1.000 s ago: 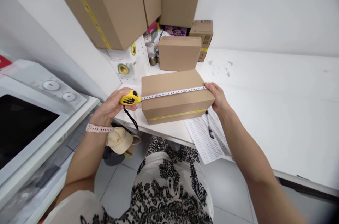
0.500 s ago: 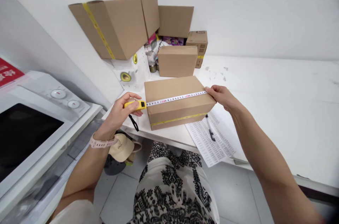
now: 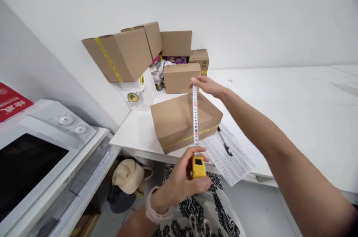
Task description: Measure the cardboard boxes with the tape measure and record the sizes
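Note:
A yellow tape measure (image 3: 198, 168) sits in my left hand (image 3: 181, 181), fingers closed around its case in front of the table edge. Its white blade (image 3: 195, 117) runs away from me, over a taped cardboard box (image 3: 176, 117) on the white table. At the far end, my right hand (image 3: 207, 84) pinches the blade's tip near the box's back edge. Whether the blade touches the box top, I cannot tell. To the right of the box lie printed sheets (image 3: 232, 158) with a black-and-white pen (image 3: 224, 141) on them.
Several cardboard boxes (image 3: 134, 54) are stacked at the back left, over white cartons with avocado pictures (image 3: 140, 95). A smaller box (image 3: 180, 78) stands behind the taped one. At left is a microwave (image 3: 33, 170); a cap (image 3: 128, 175) is below the table.
The tape has turned from lying along the box's length to crossing it front to back. My left hand came toward me and right; my right hand moved to the back edge.

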Demonstrator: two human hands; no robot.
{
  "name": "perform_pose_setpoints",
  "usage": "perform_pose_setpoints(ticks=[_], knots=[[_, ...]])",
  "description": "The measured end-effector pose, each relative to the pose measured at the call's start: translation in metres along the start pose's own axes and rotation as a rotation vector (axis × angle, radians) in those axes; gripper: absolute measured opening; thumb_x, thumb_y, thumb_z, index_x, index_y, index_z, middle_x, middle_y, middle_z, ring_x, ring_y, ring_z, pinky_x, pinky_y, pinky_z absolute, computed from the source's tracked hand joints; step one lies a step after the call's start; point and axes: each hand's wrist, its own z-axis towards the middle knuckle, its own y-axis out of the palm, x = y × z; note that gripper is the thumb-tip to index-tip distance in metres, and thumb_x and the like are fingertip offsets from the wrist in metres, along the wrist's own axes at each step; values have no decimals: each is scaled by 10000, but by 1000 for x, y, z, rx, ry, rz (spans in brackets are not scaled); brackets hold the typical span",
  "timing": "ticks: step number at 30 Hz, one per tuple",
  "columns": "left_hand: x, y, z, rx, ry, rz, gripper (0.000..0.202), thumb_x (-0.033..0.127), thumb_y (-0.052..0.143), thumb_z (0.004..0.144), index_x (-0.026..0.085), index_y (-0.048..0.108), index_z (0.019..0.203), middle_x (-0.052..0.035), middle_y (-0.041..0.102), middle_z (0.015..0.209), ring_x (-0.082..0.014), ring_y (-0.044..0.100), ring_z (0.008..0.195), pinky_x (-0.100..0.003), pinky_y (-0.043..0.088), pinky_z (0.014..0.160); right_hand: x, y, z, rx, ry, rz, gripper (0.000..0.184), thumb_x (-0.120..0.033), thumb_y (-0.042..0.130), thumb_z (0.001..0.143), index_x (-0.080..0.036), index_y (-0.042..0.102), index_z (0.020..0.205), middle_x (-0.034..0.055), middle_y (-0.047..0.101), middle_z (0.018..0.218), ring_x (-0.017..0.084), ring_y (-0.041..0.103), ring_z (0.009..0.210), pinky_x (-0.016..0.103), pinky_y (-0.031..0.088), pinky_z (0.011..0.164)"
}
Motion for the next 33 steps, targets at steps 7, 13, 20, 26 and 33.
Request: perform_pose_setpoints(ticks=[7, 13, 20, 26, 33], knots=[[-3, -5, 30, 219, 38, -32, 767, 503, 827, 706, 219, 590, 1378, -60, 667, 783, -198, 658, 683, -382, 532, 706, 35, 52, 46, -29, 102, -384, 387, -443, 547, 985, -210, 569, 677, 69, 700, 784, 224, 625, 762, 351, 470, 790], [56, -64, 44, 343, 149, 43, 610, 491, 776, 688, 118, 730, 1169, -142, 749, 1107, -164, 678, 589, -295, 526, 573, 43, 36, 45, -173, 249, -602, 361, -489, 547, 966, -178, 645, 809, 138, 754, 968, 269, 682, 881, 328, 485, 771], [62, -78, 58, 387, 154, 39, 531, 511, 767, 692, 102, 781, 1031, -141, 762, 1037, -155, 675, 537, -252, 488, 495, 47, 24, 23, -85, 257, -474, 398, -552, 539, 946, -187, 638, 819, 89, 739, 930, 217, 648, 768, 304, 458, 676], [35, -15, 58, 393, 158, -89, 581, 524, 779, 705, 125, 756, 1126, -144, 726, 1133, -183, 709, 626, -265, 526, 514, 47, 23, 15, -17, 240, -397, 358, -521, 621, 915, -185, 596, 796, 37, 694, 839, 159, 588, 733, 255, 415, 634], [46, -35, 60, 429, 167, -55, 572, 543, 782, 692, 100, 782, 1054, -141, 748, 1039, -193, 710, 621, -269, 531, 524, 50, 24, 17, 23, 284, -399, 329, -486, 671, 879, -194, 580, 757, 19, 653, 787, 147, 559, 695, 258, 385, 605]])
